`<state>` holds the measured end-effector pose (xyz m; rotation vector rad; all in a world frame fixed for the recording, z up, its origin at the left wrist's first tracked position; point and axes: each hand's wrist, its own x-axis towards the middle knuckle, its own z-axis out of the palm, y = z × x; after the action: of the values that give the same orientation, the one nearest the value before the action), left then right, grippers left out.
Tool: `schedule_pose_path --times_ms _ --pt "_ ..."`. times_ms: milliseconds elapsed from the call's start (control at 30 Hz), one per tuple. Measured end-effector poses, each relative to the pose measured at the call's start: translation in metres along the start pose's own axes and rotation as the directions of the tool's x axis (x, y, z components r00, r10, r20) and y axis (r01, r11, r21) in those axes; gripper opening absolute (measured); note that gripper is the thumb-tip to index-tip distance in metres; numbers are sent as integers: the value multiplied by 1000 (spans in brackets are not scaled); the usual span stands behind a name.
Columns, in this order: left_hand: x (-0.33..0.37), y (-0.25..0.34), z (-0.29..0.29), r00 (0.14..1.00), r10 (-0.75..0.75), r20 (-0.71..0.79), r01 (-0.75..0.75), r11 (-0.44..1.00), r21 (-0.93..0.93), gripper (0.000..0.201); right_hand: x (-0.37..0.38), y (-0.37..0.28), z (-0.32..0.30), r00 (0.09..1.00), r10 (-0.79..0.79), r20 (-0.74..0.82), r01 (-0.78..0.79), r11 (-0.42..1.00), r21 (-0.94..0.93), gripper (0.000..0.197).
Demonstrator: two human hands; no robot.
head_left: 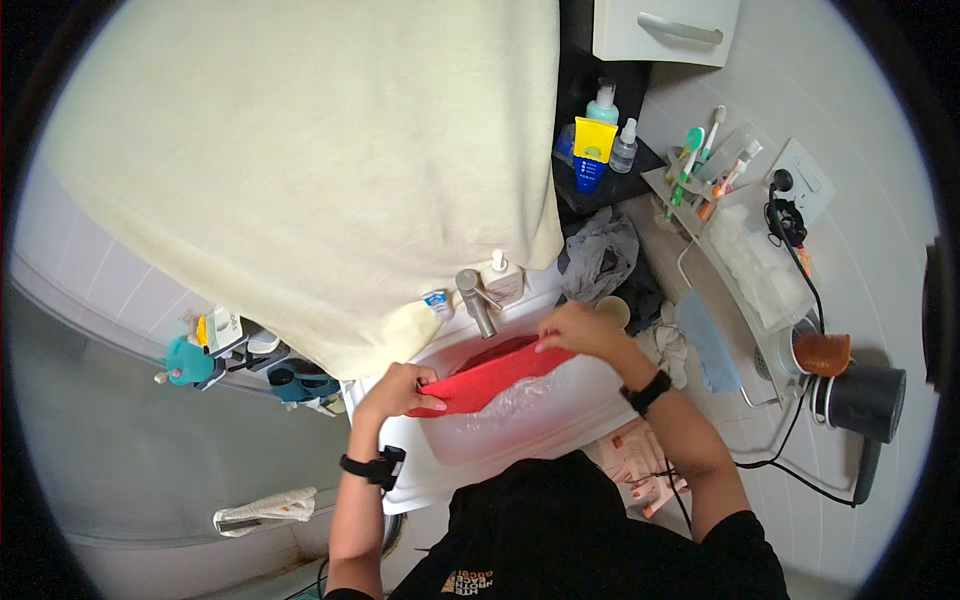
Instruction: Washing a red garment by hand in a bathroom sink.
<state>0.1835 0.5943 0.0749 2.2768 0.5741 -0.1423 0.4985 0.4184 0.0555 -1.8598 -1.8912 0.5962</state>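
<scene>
Head view showed my left hand [395, 390] and right hand [578, 332] each clenched on an end of the red cloth [490, 378], its long axis stretched between them over the white sink [560, 425], below the tap [478, 300].

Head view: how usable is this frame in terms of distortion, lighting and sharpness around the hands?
Head view: strong fisheye bend with a black rim at the corners; light is even and soft, no hard shadows. Left hand and right hand grip the red cloth over the white sink, all reasonably sharp. The cream towel hanging close fills the upper left and looks slightly washed out.
</scene>
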Motion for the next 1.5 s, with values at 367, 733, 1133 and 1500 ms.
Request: schedule_pose_path --times_ms 367,733,1133,1500 --pt "94 -129 194 791 -287 -540 437 883 171 36 40 93 229 823 387 -415 -518 811 -271 36" --pt "130 -155 278 893 -381 -242 443 839 316 83 62 79 307 923 374 -87 -384 881 -276 74" --pt "93 -116 302 875 -482 50 440 833 334 105 14 87 310 869 423 257 -364 898 -248 72" --pt "54 -96 313 880 -469 80 458 880 128 89 -24 77 290 680 418 603 -457 884 -97 86"
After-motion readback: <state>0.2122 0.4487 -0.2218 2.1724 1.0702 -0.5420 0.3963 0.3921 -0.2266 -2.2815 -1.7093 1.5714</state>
